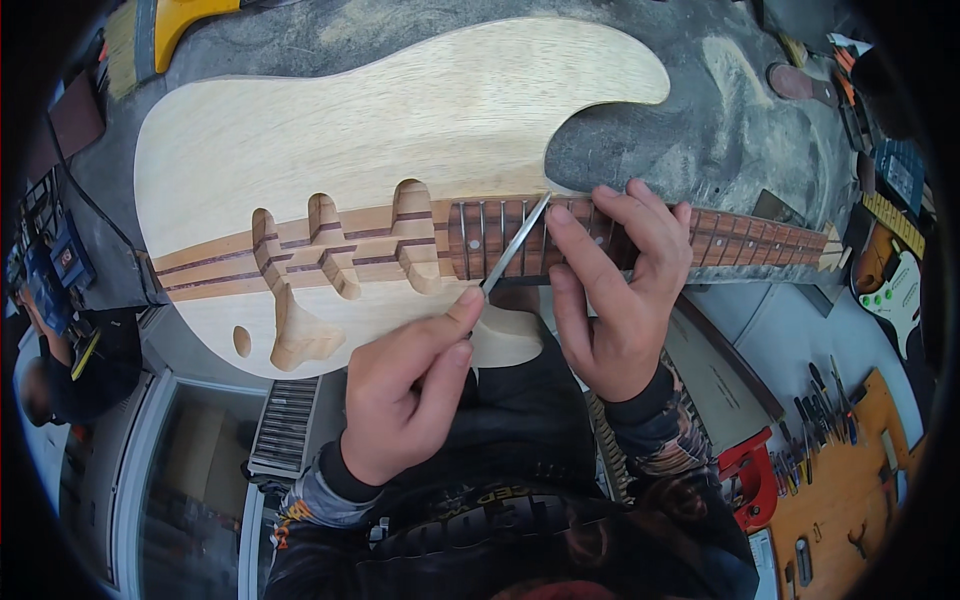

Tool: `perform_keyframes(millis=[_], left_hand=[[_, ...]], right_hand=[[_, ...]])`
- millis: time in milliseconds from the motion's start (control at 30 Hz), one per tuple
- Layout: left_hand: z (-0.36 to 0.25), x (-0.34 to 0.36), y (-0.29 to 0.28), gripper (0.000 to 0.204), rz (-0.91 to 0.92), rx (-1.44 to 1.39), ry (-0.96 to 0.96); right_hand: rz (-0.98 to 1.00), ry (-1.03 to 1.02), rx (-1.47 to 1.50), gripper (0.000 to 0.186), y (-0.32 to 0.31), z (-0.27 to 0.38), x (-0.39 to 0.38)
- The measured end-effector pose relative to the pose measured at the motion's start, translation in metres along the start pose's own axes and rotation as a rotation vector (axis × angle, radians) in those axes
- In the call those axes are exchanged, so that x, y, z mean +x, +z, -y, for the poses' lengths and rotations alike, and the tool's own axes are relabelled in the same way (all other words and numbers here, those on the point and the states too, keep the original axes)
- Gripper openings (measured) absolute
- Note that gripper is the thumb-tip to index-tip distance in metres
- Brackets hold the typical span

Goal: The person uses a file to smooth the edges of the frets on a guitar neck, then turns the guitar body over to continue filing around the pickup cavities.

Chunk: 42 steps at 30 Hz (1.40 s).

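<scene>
An unfinished electric guitar body [420, 110] of pale wood lies flat, with several routed pockets along its laminated centre strip. Its dark fretboard [720, 235] with metal frets runs off to the right. Closed around the near end of a slim metal file [517, 243], my left hand [405, 390] is at the fretboard's near edge. The file slants across the frets, its tip by the far edge. My right hand [630, 290] lies over the neck with fingers apart, the index fingertip close to the file's tip. It holds nothing that I can see.
A dusty grey workbench [700, 130] lies under the guitar. A yellow-handled tool [185, 25] rests at the far left. On the right are a white guitar part [893, 300] and a wooden board [850, 490] with hand tools. Another person [75, 360] is at the left.
</scene>
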<state>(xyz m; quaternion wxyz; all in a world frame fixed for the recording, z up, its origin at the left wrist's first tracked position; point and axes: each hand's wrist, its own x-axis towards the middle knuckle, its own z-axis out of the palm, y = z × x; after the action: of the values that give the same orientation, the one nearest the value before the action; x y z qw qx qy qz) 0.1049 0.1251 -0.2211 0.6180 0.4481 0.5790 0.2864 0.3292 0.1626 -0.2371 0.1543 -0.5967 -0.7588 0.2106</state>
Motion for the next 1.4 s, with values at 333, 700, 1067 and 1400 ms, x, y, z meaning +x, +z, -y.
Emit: perform_keyframes(millis=[333, 700, 1067, 1400], left_hand=[[-0.007, 0.021, -0.006, 0.048, 0.033, 0.335, 0.194], [-0.026, 0.03, -0.004, 0.041, 0.124, 0.754, 0.266], [-0.009, 0.0, 0.002, 0.037, 0.038, -0.467, -0.271], [-0.022, 0.033, 0.011, 0.046, 0.091, 0.731, 0.373]], right_hand=[[-0.015, -0.029, 0.013, 0.057, 0.003, -0.007, -0.002], [-0.014, -0.041, 0.049, 0.057, 0.001, -0.009, -0.002], [0.02, -0.018, 0.034, 0.052, -0.004, -0.013, -0.006], [0.015, -0.02, 0.047, 0.052, -0.003, -0.014, -0.006]])
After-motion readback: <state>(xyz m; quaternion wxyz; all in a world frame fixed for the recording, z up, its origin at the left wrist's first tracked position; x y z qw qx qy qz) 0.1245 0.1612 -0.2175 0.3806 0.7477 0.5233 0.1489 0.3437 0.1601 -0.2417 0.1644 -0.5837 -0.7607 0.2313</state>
